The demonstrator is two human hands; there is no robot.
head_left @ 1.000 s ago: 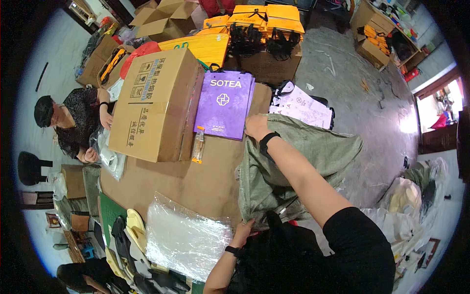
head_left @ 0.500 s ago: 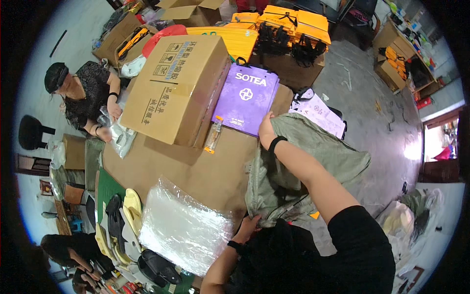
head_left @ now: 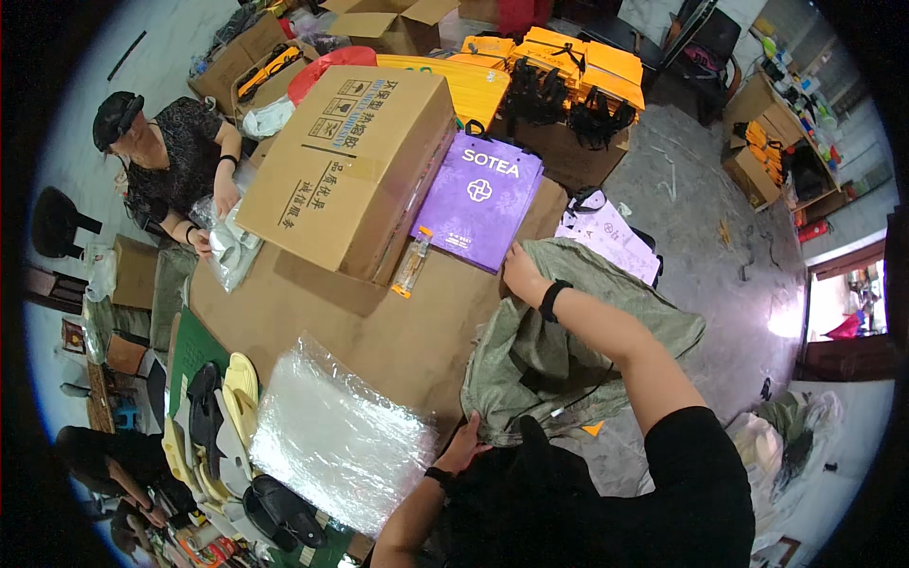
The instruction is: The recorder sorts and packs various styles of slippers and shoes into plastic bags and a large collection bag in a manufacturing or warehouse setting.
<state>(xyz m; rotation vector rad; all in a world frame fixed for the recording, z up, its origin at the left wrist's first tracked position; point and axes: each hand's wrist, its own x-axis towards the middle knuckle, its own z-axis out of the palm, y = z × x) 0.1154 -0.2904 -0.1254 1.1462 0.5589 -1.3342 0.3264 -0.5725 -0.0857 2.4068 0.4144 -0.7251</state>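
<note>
A grey-green woven sack (head_left: 530,355) hangs at the table's right edge with its mouth spread apart. My right hand (head_left: 524,273) is closed on the sack's far rim, beside the lower corner of a stack of purple bags (head_left: 473,213). At the near rim my left hand (head_left: 461,445) pinches the sack's edge, its fingertips partly hidden by the cloth. A clear plastic pile of flat bags (head_left: 341,435) lies left of my left hand. Between the purple stack and a big cardboard box (head_left: 350,170) rests a slim orange-and-clear packet (head_left: 411,265).
Lilac bags (head_left: 611,232) lie beyond the sack. Yellow-orange bags (head_left: 568,66) are piled at the back. Slippers (head_left: 213,417) crowd the table's near left. Across the table a person (head_left: 180,170) handles clear plastic; another person (head_left: 118,464) is at lower left.
My right hand has shifted slightly nearer along with the sack's far rim, and the sack's mouth sags a little. My left hand still holds the near rim. The view has turned slightly.
</note>
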